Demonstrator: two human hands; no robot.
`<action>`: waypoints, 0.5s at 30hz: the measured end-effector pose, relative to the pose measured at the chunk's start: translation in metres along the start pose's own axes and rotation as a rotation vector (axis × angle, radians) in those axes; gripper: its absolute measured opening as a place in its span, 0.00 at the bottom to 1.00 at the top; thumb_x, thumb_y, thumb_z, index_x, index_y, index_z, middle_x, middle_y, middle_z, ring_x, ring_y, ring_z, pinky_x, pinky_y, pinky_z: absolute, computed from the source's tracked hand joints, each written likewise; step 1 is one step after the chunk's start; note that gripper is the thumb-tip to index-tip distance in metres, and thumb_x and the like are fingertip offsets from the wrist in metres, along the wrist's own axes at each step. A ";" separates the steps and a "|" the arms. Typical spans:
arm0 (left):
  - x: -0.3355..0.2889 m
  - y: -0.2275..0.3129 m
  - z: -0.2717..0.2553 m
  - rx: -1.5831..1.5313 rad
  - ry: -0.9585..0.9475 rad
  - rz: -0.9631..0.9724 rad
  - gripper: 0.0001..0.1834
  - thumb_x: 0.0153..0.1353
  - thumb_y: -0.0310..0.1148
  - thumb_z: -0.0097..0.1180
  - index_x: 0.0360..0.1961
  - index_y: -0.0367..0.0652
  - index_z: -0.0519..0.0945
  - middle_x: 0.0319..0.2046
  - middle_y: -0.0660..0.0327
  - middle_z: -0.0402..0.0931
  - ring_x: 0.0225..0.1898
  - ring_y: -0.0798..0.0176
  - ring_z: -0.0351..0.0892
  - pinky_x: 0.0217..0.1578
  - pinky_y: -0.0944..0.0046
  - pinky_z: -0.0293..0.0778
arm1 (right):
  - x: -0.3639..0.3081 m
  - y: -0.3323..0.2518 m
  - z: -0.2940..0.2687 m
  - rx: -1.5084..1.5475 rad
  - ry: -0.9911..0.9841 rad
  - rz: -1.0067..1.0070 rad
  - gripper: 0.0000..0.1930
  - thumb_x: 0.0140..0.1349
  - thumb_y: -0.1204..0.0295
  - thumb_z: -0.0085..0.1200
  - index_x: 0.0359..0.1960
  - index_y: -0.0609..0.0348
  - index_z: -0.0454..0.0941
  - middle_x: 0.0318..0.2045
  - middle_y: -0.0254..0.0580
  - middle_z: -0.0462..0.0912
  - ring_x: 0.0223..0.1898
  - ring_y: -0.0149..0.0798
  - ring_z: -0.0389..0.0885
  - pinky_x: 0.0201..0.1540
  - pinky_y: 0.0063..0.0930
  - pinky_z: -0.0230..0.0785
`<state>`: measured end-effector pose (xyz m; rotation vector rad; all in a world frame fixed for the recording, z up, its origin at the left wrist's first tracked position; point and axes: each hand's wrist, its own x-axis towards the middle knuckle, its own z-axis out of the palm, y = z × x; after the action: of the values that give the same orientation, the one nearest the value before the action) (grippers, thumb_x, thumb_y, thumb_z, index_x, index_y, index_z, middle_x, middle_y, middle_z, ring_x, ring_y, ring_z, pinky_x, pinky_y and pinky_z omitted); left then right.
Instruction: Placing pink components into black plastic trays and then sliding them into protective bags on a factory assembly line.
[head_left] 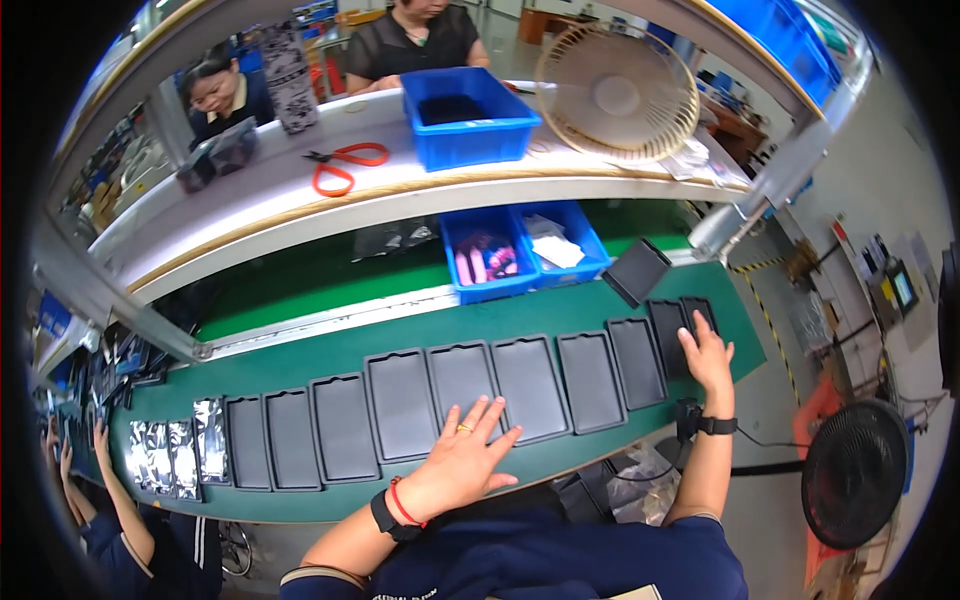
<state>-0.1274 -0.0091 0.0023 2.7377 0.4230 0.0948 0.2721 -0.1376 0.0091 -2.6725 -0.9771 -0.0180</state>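
A row of shallow black rectangular trays (pixel 400 405) lies across the green table. My left hand (pixel 465 462) is spread over the near edges of two middle trays, fingers apart and holding nothing; whether it presses on them I cannot tell. At the right end of the row, my right hand (pixel 708 358) reaches over the last dark trays (pixel 668 335) with its fingers apart. Its fingertips lie at or just above the end tray (pixel 697 303). One more black tray (pixel 637 272) rests askew behind the row. Several shiny silver packets (pixel 210 440) lie at the left end.
Blue bins (pixel 487 290) with pink and white items stand behind the trays. The shelf above carries a blue bin (pixel 475 145), red-handled scissors (pixel 335 170) and a round fan cover (pixel 617 95). A co-worker's arm (pixel 125 500) is at far left; a black fan (pixel 857 475) stands right.
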 end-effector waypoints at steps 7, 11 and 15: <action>-0.019 0.004 -0.010 -0.091 0.110 0.040 0.32 0.54 0.48 0.58 0.57 0.44 0.68 0.62 0.44 0.54 0.65 0.42 0.51 0.61 0.42 0.54 | 0.027 -0.214 -0.012 0.333 -0.105 -0.803 0.21 0.49 0.63 0.60 0.43 0.64 0.77 0.39 0.55 0.80 0.44 0.53 0.78 0.47 0.39 0.69; -0.038 0.001 -0.015 -0.140 0.150 0.027 0.28 0.55 0.43 0.58 0.55 0.44 0.70 0.61 0.45 0.56 0.64 0.44 0.54 0.60 0.46 0.56 | 0.069 -0.297 0.049 -0.019 -0.267 -1.019 0.24 0.49 0.66 0.60 0.49 0.64 0.74 0.40 0.57 0.79 0.46 0.53 0.77 0.47 0.38 0.70; -0.066 -0.011 -0.014 -0.179 0.220 -0.098 0.25 0.55 0.41 0.59 0.52 0.43 0.73 0.60 0.45 0.59 0.62 0.44 0.58 0.59 0.49 0.58 | 0.075 -0.341 0.073 -0.141 -0.530 -0.792 0.24 0.52 0.62 0.59 0.50 0.58 0.74 0.48 0.54 0.76 0.49 0.51 0.76 0.50 0.40 0.70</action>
<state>-0.1955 -0.0146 0.0104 2.5342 0.5777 0.3909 0.1083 0.1772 0.0400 -2.2471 -2.2031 0.4836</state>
